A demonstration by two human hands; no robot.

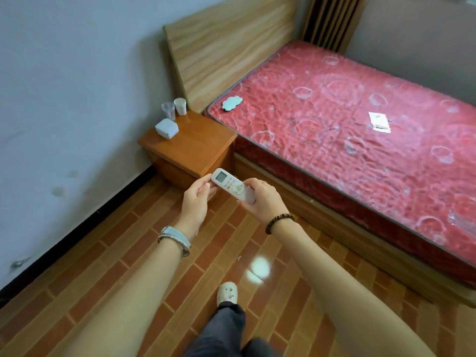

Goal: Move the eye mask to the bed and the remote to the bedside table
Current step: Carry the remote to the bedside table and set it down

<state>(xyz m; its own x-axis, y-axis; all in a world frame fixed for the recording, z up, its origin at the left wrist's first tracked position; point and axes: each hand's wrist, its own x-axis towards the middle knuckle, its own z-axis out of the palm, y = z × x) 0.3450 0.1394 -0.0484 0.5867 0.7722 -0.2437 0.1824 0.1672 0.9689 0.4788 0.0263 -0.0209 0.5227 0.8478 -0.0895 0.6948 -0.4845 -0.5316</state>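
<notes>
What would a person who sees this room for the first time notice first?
The big red mattress fills the right side, with a small pale eye mask lying near its head end. In the middle, the left hand and the right hand hold a white remote together, in front of the wooden bedside table. On that table stand two cups and a white box.

Remote (pixel 231 185) — between both hands
</notes>
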